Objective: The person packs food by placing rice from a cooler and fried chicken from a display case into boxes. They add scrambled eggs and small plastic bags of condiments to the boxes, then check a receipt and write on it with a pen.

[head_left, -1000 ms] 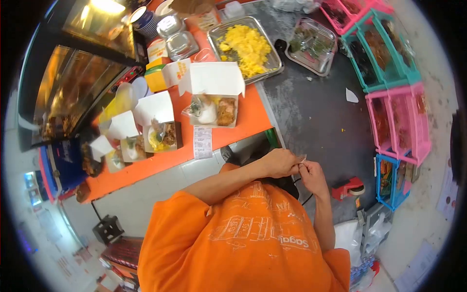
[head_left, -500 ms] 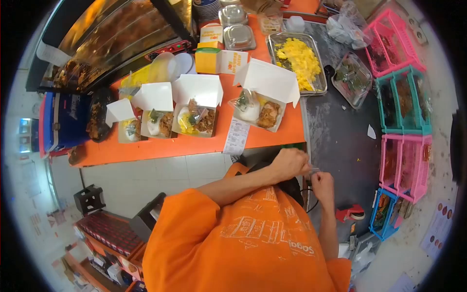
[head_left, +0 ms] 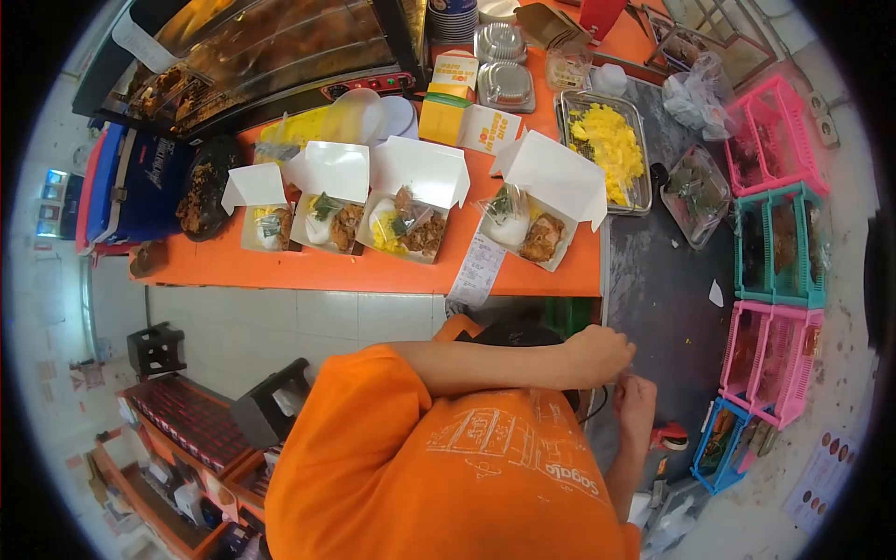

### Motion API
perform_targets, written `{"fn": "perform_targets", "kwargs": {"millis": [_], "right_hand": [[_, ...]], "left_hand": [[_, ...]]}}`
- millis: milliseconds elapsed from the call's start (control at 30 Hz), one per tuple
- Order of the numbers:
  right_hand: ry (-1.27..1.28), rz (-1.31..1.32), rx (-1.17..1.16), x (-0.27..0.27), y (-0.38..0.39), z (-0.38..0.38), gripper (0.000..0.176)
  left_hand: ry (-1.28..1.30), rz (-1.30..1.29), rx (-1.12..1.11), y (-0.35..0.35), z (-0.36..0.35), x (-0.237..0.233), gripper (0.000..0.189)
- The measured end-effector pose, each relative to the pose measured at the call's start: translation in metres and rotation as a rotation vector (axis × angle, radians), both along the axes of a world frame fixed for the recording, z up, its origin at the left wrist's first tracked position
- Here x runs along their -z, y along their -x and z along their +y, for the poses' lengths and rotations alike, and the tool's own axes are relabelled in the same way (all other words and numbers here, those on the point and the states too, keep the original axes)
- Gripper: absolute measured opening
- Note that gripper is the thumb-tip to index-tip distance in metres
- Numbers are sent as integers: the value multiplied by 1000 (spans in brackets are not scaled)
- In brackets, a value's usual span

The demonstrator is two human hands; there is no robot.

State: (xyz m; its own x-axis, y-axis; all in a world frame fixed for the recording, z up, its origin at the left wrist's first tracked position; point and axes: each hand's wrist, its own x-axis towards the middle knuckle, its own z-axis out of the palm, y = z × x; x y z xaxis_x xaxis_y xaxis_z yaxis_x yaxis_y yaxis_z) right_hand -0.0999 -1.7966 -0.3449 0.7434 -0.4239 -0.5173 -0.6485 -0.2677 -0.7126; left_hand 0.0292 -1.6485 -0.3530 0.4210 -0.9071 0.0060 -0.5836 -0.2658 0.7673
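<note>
My left hand point(head_left: 602, 357) and my right hand point(head_left: 637, 403) are close together at the near edge of the dark counter. The fingers of both are curled and pinched. Whatever lies between them is too small and too covered to make out. Ahead, on the orange counter, stands an open white food box point(head_left: 551, 233) with fried chicken, rice and a small clear bag. A printed receipt point(head_left: 479, 271) lies beside it, hanging over the edge. Further left are more open boxes point(head_left: 411, 219) with rice and chicken.
A metal tray point(head_left: 563, 140) of yellow shredded food stands at the back, near a clear container point(head_left: 698, 201) of leaves. Pink baskets point(head_left: 775, 350) and a teal basket point(head_left: 782, 247) line the right wall. A red tape dispenser point(head_left: 668, 435) lies beside my right forearm.
The camera view has shifted, so the counters appear lower and further right. My hands have moved slightly right and toward my body, still close together. The boxes stay in place.
</note>
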Motion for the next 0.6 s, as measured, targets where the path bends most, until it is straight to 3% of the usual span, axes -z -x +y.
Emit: {"fn": "perform_targets", "kwargs": {"millis": [67,300,467,600], "right_hand": [[-264,-48,157,-9,2,4,33],[-226,-170,268,-10,9,8,38],[-185,-124,121,-20,10,8,37],[-241,-119,132,-19,8,12,38]], "left_hand": [[-27,-30,40,-3,-1,-3,34],[0,76,106,-9,-11,-49,18],[-22,64,139,-15,-17,-44,16],[-59,-17,119,-11,-22,-31,13]]}}
